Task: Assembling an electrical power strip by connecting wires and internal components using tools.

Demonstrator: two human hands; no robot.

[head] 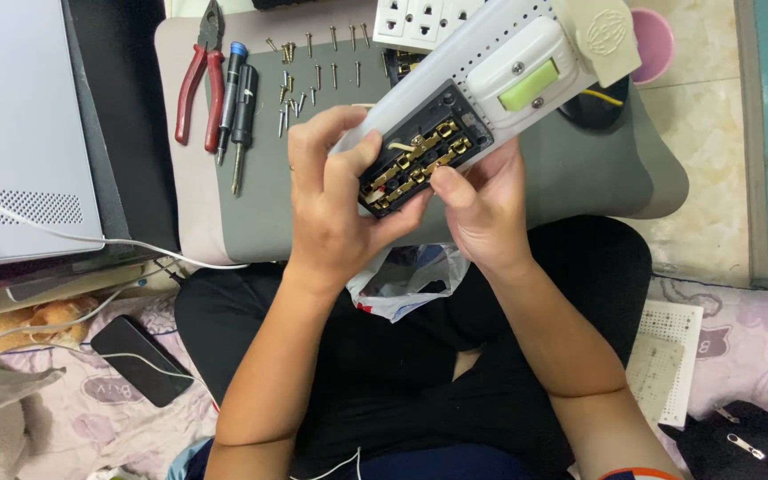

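Above lap, before grey table (pixel 580 178): left hand (pixel 331 209) fingers clamped on opened power strip (pixel 455 107); right hand (pixel 482 209) fingers pinching brass contacts (pixel 415 160). Step: seating contact strips. Next likely needs steady, aligned pressing.

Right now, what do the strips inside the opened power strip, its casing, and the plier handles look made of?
Contact strips: likely brass, yellow and shiny. Power strip casing: apparently matte white moulded plastic, held by left hand and right hand. Plier handles: red rubber or plastic sleeves, probably over metal.
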